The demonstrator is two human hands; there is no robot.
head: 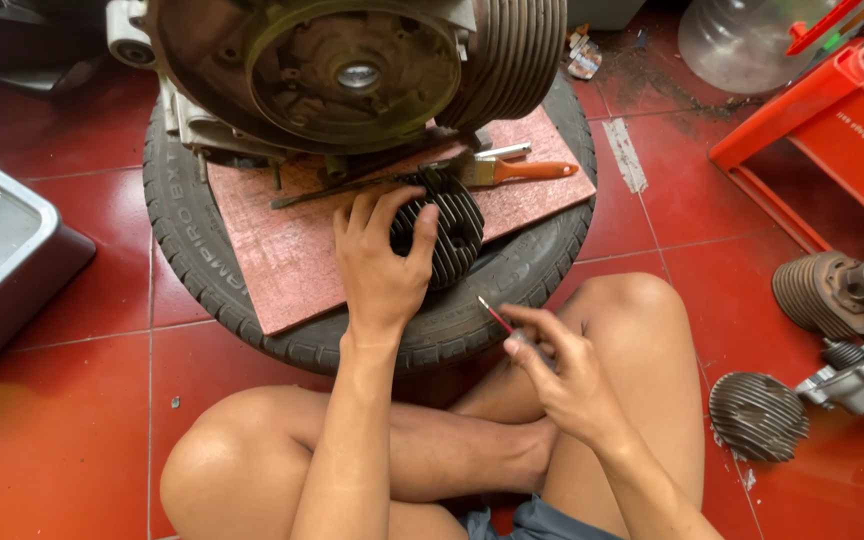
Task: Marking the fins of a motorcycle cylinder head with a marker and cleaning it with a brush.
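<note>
My left hand [380,262] grips a round black finned cylinder head [449,232] that stands on edge on a reddish board [292,240] laid over a black tyre [182,225]. My right hand [562,372] hovers above my crossed legs and pinches a thin tool with a red tip [497,318], pointed up-left toward the head. Behind the head sits a large dirty engine case [352,70] with cooling fins. A brush with an orange handle [517,171] lies on the board to the right.
A grey metal tray [2,250] sits at the left on the red tiled floor. At the right are a red plastic crate [832,130], a finned cylinder [832,290], another finned head [757,415] and a metal engine part [862,380]. A clear bottle [742,40] stands behind.
</note>
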